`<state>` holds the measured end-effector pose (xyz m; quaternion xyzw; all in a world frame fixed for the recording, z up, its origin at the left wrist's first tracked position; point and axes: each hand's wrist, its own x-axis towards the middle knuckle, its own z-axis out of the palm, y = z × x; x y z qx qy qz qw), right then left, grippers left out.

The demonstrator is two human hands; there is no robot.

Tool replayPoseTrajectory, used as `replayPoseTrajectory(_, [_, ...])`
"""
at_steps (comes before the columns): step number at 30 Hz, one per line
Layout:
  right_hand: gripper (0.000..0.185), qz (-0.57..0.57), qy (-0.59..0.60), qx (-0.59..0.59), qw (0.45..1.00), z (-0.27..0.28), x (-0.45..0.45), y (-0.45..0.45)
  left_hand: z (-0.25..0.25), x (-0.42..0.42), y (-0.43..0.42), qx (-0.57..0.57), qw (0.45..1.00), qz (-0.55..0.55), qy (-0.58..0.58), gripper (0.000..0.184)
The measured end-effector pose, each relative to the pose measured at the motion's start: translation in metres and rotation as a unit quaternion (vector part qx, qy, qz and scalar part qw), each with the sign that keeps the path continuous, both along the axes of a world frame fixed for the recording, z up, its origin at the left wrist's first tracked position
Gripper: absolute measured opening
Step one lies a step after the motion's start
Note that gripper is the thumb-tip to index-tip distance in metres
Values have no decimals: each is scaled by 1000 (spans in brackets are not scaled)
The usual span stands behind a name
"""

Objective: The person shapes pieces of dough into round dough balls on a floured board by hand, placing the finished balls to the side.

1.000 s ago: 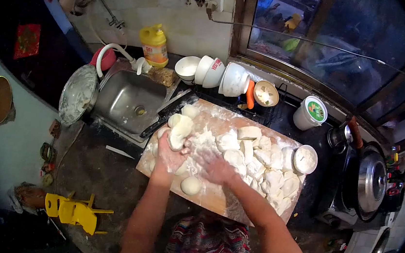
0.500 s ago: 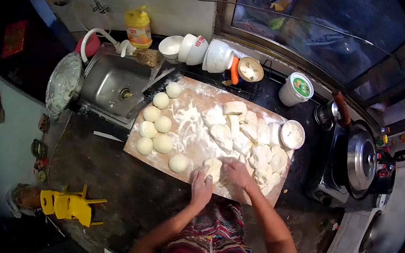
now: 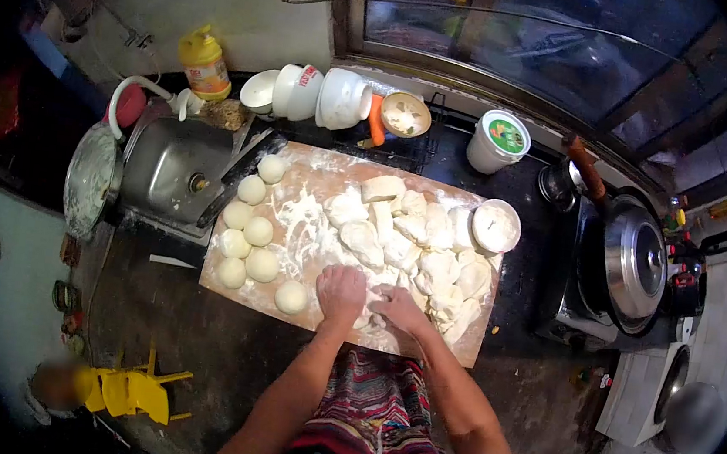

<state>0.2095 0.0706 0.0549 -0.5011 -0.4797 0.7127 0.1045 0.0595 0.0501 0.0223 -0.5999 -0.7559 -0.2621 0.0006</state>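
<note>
My left hand (image 3: pixel 341 292) presses down near the front edge of the floured wooden board (image 3: pixel 300 161), its fingers curled over a piece of dough that is mostly hidden. Beside it on the right, my right hand (image 3: pixel 399 308) touches the same dough piece (image 3: pixel 363 321) with bent fingers. Several smooth round dough balls (image 3: pixel 262 264) sit along the board's left side. Many rough, floury dough lumps (image 3: pixel 438 271) are heaped on the right part, next to a bowl of flour (image 3: pixel 496 226) at the board's right corner. Loose flour (image 3: pixel 300 221) is scattered over the middle.
A steel sink (image 3: pixel 179 161) and a floury metal basin (image 3: pixel 94 180) are on the left. White bowls (image 3: pixel 341 100), an orange-handled tool (image 3: pixel 376 121) and a white tub (image 3: pixel 498 142) stand behind the board. A lidded pot (image 3: pixel 634 264) is at right.
The view has shifted. Both hands moved from the board's left and middle to its front edge, onto a dough piece. The left hand now curls over it, and the round balls are uncovered.
</note>
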Motion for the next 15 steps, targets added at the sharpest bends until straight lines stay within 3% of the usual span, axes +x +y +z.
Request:
replayPoseTrajectory(3, [35,-86,96,-32,991,43,29,-12,-1,-2,8,-12,1000,14,-3,23])
replayPoseTrajectory(5, [33,-195,102,30,975,61,59,-11,2,0,9,-20,999,30,-7,26])
replayPoseTrajectory(6, [32,-164,18,152,975,66,72,-8,4,1,11,-16,999,39,-9,28])
replayPoseTrajectory(8, [31,-93,-146,380,909,71,88,-4,-2,-3,11,-21,996,57,-66,30])
replayPoseTrajectory(11, [30,51,-307,417,854,62,81,7,-20,-21,15,-56,987,23,-152,28])
replayPoseTrajectory(14, [25,16,-399,361,843,75,65,19,-1,-33,14,-104,989,-99,-32,22])
replayPoseTrajectory(15, [25,-7,-367,362,857,80,60,18,10,-29,16,-112,986,-120,36,20])
